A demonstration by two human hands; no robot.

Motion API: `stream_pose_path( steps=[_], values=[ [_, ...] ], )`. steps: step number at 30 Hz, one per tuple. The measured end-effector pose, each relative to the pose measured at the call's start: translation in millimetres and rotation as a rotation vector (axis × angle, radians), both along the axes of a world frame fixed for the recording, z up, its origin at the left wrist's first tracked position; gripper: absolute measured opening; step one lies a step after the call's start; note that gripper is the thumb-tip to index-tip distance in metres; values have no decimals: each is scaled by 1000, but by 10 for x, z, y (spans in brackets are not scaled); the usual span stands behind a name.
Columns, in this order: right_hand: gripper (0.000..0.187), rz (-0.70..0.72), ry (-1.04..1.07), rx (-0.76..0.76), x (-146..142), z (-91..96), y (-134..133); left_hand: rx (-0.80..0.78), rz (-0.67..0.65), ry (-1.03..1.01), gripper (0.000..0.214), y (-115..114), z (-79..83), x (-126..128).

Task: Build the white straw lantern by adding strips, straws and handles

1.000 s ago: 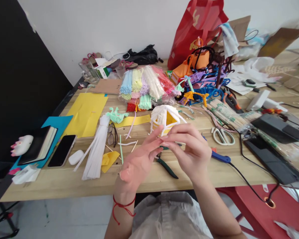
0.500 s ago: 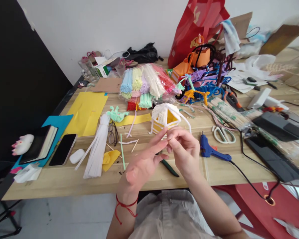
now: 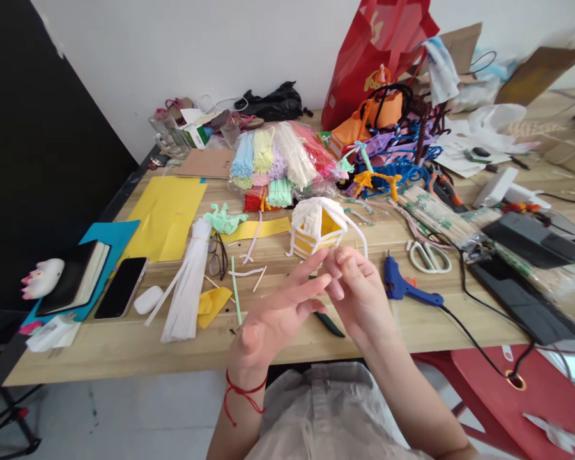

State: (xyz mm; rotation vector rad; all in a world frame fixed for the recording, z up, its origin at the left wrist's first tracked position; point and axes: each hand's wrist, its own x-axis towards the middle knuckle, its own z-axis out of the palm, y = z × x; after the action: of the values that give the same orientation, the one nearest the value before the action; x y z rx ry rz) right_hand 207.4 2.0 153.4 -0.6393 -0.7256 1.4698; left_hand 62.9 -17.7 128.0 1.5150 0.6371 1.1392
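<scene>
Over the front of the table, my left hand (image 3: 280,313) is raised with its fingers stretched and apart, holding nothing. Close beside its fingertips, my right hand (image 3: 364,297) has thumb and forefinger pressed together; anything in that pinch is too small to make out. Just behind both hands stands a small house (image 3: 319,227) of yellow card and white fuzzy pipe cleaners, with one stem curving down its right side. Partly hidden below my hands lies a dark green tool handle (image 3: 329,324). A blue glue gun (image 3: 412,291) rests to the right of my right hand.
Left of my hands are a white pipe cleaner bundle (image 3: 182,294), folded glasses (image 3: 216,257) and a phone (image 3: 122,287). Bagged coloured pipe cleaners (image 3: 280,156) lie behind. Scissors (image 3: 430,257) and a black cable (image 3: 474,351) are on the right, a red bag (image 3: 364,57) at the back.
My hands have drawn slightly apart from touching fingertips. The right hand has moved a little to the right and turned; the left fingers are spread wider.
</scene>
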Motion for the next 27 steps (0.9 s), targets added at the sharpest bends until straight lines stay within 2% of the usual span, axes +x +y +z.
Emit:
stream_pose_path(
  steps=[5,7,10,12,15,18,21,24,27],
  values=[
    [16,74,28,-68,-13,-88,9,-23,-113,-235,77,-1,27,24],
    [11,117,57,-88,-17,-126,24,-33,-105,-271,71,3,23,18],
    [13,153,78,-104,-21,-161,37,-10,26,-263,60,29,-22,0],
    [18,173,73,-102,-28,-170,33,63,210,-233,47,61,-63,-9],
    [24,224,60,-107,-41,-174,9,299,547,-100,38,131,-83,-26],
    [29,263,26,-110,-46,-182,-13,552,732,151,44,212,-29,-58],
    [34,290,-27,-111,-30,-201,-13,710,776,347,37,272,54,-100],
    [30,295,-73,-118,-2,-225,-2,848,781,485,28,292,106,-131],
    [27,281,-183,-117,26,-245,-11,877,748,622,21,301,98,-157]
  ],
)
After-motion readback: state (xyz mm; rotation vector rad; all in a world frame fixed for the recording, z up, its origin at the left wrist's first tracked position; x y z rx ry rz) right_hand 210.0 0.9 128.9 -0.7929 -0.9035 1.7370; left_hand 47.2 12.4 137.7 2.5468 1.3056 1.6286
